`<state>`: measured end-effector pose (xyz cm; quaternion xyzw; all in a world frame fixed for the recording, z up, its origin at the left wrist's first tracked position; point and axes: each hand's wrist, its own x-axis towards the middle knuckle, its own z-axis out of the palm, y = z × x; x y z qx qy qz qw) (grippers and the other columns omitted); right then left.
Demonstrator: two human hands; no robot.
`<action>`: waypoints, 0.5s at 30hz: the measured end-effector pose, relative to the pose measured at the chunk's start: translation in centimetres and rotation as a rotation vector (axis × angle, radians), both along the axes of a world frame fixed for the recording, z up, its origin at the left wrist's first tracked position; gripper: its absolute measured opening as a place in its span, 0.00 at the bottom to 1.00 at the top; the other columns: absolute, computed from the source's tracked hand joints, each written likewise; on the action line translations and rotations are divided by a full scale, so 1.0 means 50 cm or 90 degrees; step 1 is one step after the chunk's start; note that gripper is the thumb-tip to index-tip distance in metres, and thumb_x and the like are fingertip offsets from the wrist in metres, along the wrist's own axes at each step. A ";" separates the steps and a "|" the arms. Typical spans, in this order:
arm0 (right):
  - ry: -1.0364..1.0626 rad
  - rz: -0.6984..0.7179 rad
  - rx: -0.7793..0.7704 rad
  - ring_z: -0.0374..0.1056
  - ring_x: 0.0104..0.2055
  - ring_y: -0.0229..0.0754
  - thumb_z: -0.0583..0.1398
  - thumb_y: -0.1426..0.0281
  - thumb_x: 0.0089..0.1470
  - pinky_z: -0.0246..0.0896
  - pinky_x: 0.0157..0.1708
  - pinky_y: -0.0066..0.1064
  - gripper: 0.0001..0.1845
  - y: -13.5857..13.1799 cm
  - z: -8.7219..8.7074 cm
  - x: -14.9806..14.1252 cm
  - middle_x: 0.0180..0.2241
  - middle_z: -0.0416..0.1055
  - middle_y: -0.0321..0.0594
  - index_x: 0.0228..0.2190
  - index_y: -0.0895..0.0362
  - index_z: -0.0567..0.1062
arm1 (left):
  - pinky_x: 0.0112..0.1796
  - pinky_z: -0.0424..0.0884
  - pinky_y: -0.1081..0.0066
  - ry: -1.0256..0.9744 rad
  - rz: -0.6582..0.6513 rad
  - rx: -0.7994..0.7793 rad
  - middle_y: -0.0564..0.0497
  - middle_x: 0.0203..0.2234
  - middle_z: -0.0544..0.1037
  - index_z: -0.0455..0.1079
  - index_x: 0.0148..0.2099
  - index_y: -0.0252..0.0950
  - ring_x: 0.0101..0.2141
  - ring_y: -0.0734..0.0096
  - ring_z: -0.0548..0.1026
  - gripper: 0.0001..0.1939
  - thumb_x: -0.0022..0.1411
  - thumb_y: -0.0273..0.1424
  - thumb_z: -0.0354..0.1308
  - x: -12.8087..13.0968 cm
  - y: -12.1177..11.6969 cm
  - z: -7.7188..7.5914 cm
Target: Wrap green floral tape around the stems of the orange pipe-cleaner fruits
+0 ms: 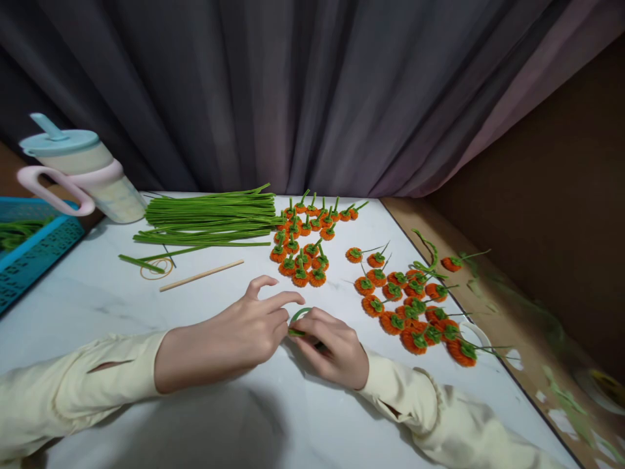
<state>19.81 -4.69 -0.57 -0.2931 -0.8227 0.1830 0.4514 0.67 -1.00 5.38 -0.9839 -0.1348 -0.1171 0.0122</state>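
Observation:
Both my hands meet at the middle of the white marble table [97, 293]. My left hand [229, 335] and my right hand [329, 348] pinch a short green pipe cleaner [299, 315] bent into a small loop between their fingertips. A bundle of straight green pipe cleaners [209, 218] lies at the back. Several orange pipe-cleaner fruits with green tops lie in one cluster [300, 244] behind my hands and in another cluster [415, 306] to the right.
A thin wooden stick [201, 275] and a rubber band [157, 268] lie left of centre. A pastel tumbler with a straw [83, 172] and a blue basket [34, 251] stand at the far left. Dark curtains hang behind. A brown floor strip runs along the table's right edge.

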 end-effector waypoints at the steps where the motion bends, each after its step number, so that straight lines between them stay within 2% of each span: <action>1: -0.021 0.007 0.042 0.64 0.29 0.38 0.53 0.78 0.56 0.63 0.27 0.27 0.08 0.001 -0.002 0.001 0.25 0.68 0.42 0.39 0.61 0.69 | 0.50 0.45 0.54 0.006 -0.010 -0.008 0.44 0.30 0.76 0.66 0.32 0.31 0.51 0.59 0.64 0.11 0.61 0.16 0.46 0.000 0.003 0.003; 5: -0.113 0.054 0.214 0.65 0.31 0.40 0.52 0.81 0.56 0.64 0.30 0.32 0.12 0.007 -0.003 0.006 0.28 0.72 0.46 0.43 0.65 0.66 | 0.49 0.48 0.59 0.069 -0.062 -0.160 0.49 0.30 0.76 0.64 0.28 0.34 0.47 0.63 0.66 0.10 0.56 0.16 0.49 -0.002 0.021 0.019; 7: -0.132 0.069 0.258 0.66 0.31 0.41 0.52 0.81 0.56 0.65 0.31 0.34 0.12 0.009 -0.002 0.009 0.31 0.73 0.49 0.44 0.67 0.66 | 0.48 0.48 0.61 0.096 -0.076 -0.213 0.52 0.27 0.75 0.62 0.26 0.34 0.47 0.65 0.66 0.11 0.57 0.16 0.50 -0.003 0.027 0.025; 12: -0.096 0.061 0.219 0.66 0.31 0.40 0.53 0.80 0.57 0.66 0.30 0.34 0.12 0.009 -0.006 0.010 0.32 0.74 0.48 0.44 0.65 0.67 | 0.50 0.44 0.56 0.058 -0.014 -0.170 0.50 0.26 0.75 0.64 0.30 0.34 0.48 0.59 0.66 0.09 0.64 0.30 0.53 0.000 0.019 0.019; 15: -0.098 0.061 0.204 0.66 0.32 0.40 0.53 0.81 0.56 0.66 0.31 0.33 0.13 0.009 -0.006 0.007 0.32 0.74 0.48 0.44 0.64 0.66 | 0.51 0.43 0.55 0.034 -0.013 -0.118 0.49 0.26 0.75 0.65 0.29 0.34 0.48 0.61 0.66 0.09 0.63 0.25 0.52 0.000 0.012 0.010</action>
